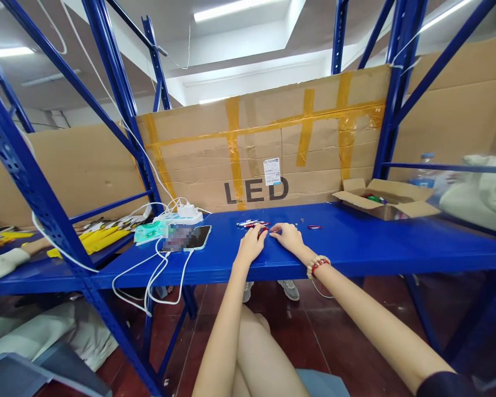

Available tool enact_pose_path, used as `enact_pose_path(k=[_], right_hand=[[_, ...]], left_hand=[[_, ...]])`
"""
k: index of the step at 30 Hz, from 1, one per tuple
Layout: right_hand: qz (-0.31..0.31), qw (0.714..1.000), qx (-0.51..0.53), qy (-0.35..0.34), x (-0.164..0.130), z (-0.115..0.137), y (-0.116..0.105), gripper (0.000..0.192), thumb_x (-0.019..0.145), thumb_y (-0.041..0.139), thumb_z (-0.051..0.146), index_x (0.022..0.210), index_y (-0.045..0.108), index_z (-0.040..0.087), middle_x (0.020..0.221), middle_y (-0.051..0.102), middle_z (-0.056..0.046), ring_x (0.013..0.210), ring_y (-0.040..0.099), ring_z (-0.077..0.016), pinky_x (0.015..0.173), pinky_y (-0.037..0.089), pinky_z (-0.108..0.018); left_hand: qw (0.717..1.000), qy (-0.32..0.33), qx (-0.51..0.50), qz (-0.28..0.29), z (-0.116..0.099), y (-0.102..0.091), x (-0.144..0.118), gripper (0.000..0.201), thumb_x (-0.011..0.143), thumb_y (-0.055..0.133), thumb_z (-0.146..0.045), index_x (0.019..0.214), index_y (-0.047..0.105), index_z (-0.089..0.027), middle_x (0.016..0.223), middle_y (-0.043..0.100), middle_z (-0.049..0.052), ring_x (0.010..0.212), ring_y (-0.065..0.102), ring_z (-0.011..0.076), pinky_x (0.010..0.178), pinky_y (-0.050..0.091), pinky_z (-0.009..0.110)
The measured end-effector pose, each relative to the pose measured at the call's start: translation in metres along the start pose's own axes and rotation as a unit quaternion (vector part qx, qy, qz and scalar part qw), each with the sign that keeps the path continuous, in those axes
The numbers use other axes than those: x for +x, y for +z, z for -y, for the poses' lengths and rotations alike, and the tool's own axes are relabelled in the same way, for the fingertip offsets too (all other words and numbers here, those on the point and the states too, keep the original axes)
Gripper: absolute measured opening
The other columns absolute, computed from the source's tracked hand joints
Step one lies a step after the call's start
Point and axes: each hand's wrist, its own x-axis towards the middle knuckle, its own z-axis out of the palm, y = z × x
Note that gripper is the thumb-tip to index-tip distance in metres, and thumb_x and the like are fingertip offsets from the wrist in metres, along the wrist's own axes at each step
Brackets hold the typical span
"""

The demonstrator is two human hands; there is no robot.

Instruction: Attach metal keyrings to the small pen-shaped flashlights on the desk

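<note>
Working seated at a blue surface (347, 245), both hands close together near its middle. Head view only. Left hand (251, 242): bent, thumb and fingers apparently pinching a small red piece (263, 231); its detail is too small to read. Right hand (289, 237): fingers curled, tips just beside the left's; cannot tell whether they grip anything. Slim pens (250, 224), red, blue and white, lie bunched just beyond the left hand. One red pen (314, 227) sits apart, right of the right hand, tiny loose parts (301, 220) between.

Handling, my judgement: let the left pinch steady the red piece while the right fingertips do the fine work, low over the surface so a dropped bit lands close. Short, light finger movements should suit pieces this small; the right wrist, with its beaded bracelet (317, 266), is best kept from sweeping the loose parts.
</note>
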Motion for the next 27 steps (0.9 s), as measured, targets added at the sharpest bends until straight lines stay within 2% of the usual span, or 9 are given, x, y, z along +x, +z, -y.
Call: enact_pose_path(k=[2, 4, 8, 10, 13, 17, 23, 27], right_hand=[[0.005, 0.999, 0.033, -0.026, 0.002, -0.001, 0.000, 0.014, 0.075, 0.061, 0.026, 0.086, 0.068, 0.020, 0.087, 0.069, -0.003, 0.080, 0.061, -0.0158, 0.068, 0.046, -0.024], [0.008, 0.992, 0.110, -0.053, 0.006, -0.002, 0.001, 0.017, 0.075, 0.060, 0.028, 0.086, 0.068, 0.018, 0.086, 0.069, -0.004, 0.073, 0.062, -0.0144, 0.065, 0.046, -0.022], [-0.010, 0.946, 0.318, -0.059, 0.009, -0.001, 0.004, 0.029, 0.068, 0.063, 0.037, 0.081, 0.069, 0.011, 0.077, 0.068, -0.008, 0.060, 0.059, -0.0146, 0.053, 0.045, -0.023], [-0.023, 0.930, 0.364, -0.044, 0.009, 0.000, 0.005, 0.034, 0.064, 0.065, 0.040, 0.080, 0.069, 0.010, 0.072, 0.067, -0.008, 0.056, 0.056, -0.0137, 0.048, 0.042, -0.022], [-0.028, 0.920, 0.391, -0.033, 0.010, 0.000, 0.005, 0.035, 0.061, 0.067, 0.041, 0.079, 0.069, 0.011, 0.067, 0.066, -0.006, 0.049, 0.051, -0.0108, 0.044, 0.038, -0.021], [0.003, 0.919, 0.392, -0.045, 0.011, -0.004, 0.008, 0.033, 0.060, 0.068, 0.040, 0.076, 0.069, 0.011, 0.063, 0.065, -0.005, 0.042, 0.042, -0.0072, 0.040, 0.034, -0.021], [0.020, 0.913, 0.403, -0.069, 0.010, -0.005, 0.009, 0.035, 0.062, 0.066, 0.043, 0.076, 0.069, 0.011, 0.070, 0.066, -0.006, 0.043, 0.042, -0.0069, 0.041, 0.033, -0.021], [0.009, 0.917, 0.390, -0.076, 0.009, -0.004, 0.007, 0.035, 0.062, 0.067, 0.044, 0.075, 0.069, 0.011, 0.072, 0.066, -0.006, 0.043, 0.042, -0.0068, 0.042, 0.035, -0.022]], left_hand=[[1.000, -0.004, -0.022, 0.011, 0.004, 0.001, 0.002, 0.024, 0.087, 0.039, -0.034, 0.102, 0.055, -0.024, 0.086, 0.062, 0.003, 0.081, 0.057, 0.0178, 0.073, 0.045, 0.029], [0.998, -0.001, -0.063, 0.011, 0.009, 0.004, 0.004, 0.023, 0.086, 0.040, -0.032, 0.101, 0.055, -0.023, 0.078, 0.062, 0.002, 0.072, 0.057, 0.0155, 0.071, 0.045, 0.028], [0.990, 0.004, -0.143, 0.005, 0.018, 0.008, 0.008, 0.024, 0.085, 0.040, -0.030, 0.100, 0.056, -0.019, 0.065, 0.058, 0.000, 0.058, 0.053, 0.0124, 0.062, 0.045, 0.025], [0.985, 0.004, -0.172, 0.005, 0.019, 0.009, 0.009, 0.025, 0.085, 0.039, -0.030, 0.098, 0.056, -0.017, 0.063, 0.056, 0.000, 0.053, 0.051, 0.0110, 0.058, 0.044, 0.023], [0.983, -0.001, -0.186, 0.012, 0.019, 0.009, 0.009, 0.026, 0.084, 0.039, -0.030, 0.096, 0.057, -0.016, 0.062, 0.055, 0.000, 0.051, 0.048, 0.0099, 0.057, 0.043, 0.023], [0.983, -0.012, -0.182, 0.019, 0.019, 0.009, 0.010, 0.026, 0.083, 0.041, -0.029, 0.098, 0.058, -0.015, 0.062, 0.055, 0.000, 0.051, 0.046, 0.0091, 0.057, 0.041, 0.022], [0.982, -0.012, -0.188, 0.028, 0.019, 0.008, 0.011, 0.026, 0.084, 0.040, -0.029, 0.096, 0.058, -0.014, 0.061, 0.054, -0.001, 0.048, 0.043, 0.0075, 0.053, 0.038, 0.021], [0.980, -0.010, -0.196, 0.028, 0.019, 0.009, 0.011, 0.025, 0.083, 0.041, -0.027, 0.096, 0.058, -0.014, 0.060, 0.053, -0.001, 0.047, 0.043, 0.0071, 0.052, 0.038, 0.020]])
